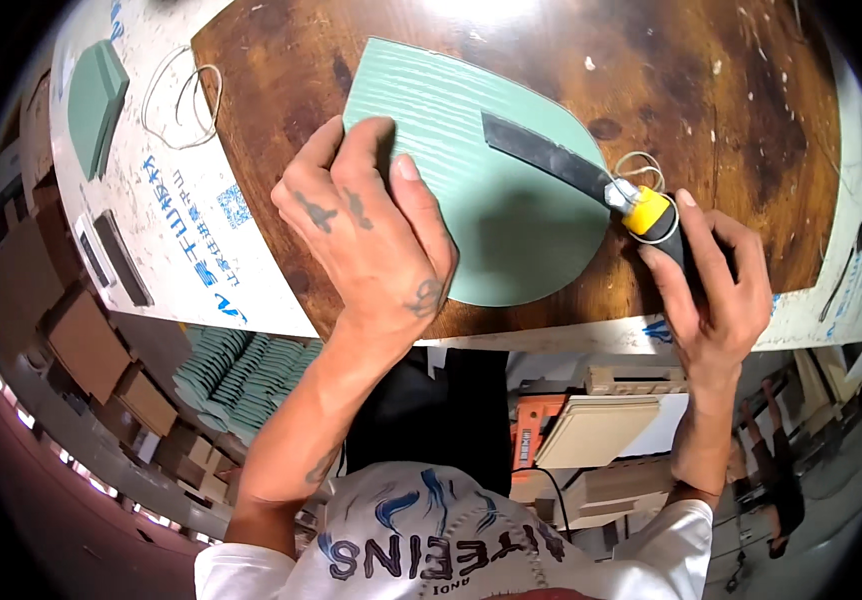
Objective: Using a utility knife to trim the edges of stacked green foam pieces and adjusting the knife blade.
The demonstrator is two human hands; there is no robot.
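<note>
A pale green ribbed sole-shaped sheet [496,150] lies flat on a worn brown wooden board [691,90]. My left hand [366,235] presses down on the sheet's left part, fingers spread. My right hand [716,285] grips the black and yellow handle of a knife [591,178] at the sheet's right edge. The knife's dark blade lies across the sheet and points up-left.
A white printed tabletop [166,225] surrounds the board. Rubber bands [183,95] and a green block [96,100] lie at the upper left. Below the table edge are stacked green soles [236,375], brown boxes [86,345] and an orange tool [531,425].
</note>
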